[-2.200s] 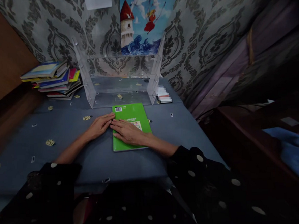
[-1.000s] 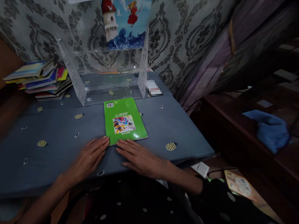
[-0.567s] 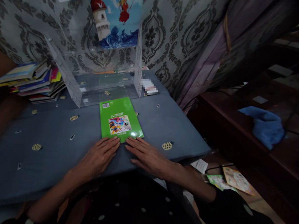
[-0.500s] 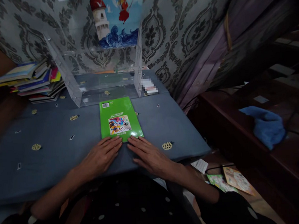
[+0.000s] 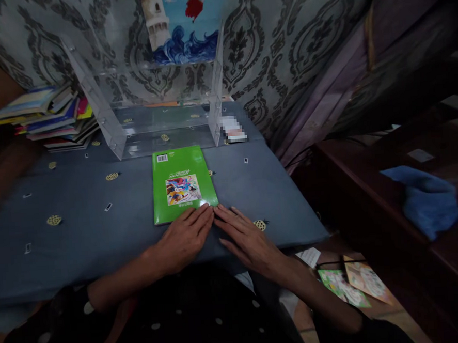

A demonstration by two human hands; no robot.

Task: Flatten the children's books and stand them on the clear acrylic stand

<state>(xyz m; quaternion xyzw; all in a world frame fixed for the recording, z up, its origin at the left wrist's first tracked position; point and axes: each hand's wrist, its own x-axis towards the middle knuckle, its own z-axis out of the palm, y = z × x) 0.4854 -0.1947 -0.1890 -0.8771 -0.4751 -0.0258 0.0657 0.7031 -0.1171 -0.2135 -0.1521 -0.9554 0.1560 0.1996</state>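
Bright-green rectangular book with a glossy paper cover (image 5: 183, 187) lay flat on the blue cloth with yellow fruit prints (image 5: 84, 211), at twelve o'clock from the person's body. From the book, the transparent plastic shelf (image 5: 96, 104) stood at twelve o'clock, just beyond its far edge, and the uneven stack of many-coloured books (image 5: 51, 117) lay at ten o'clock, well apart. Both hands were at the book's five o'clock side. The left hand (image 5: 188, 236) was palm down, its fingers straight and pressed together, with the tips over the near edge. The right hand (image 5: 246, 237) had its fingers extended and the thumb a little apart; its tips were near the close right corner, beside the left fingertips, but I could not tell if they touched the cover. Neither hand was pinching anything. In my judgement, the step was steadying the book with flat fingers, and to do it well, the pressure should have been light and even. Strong pushing on this one corner could have turned the book or bent its cover.
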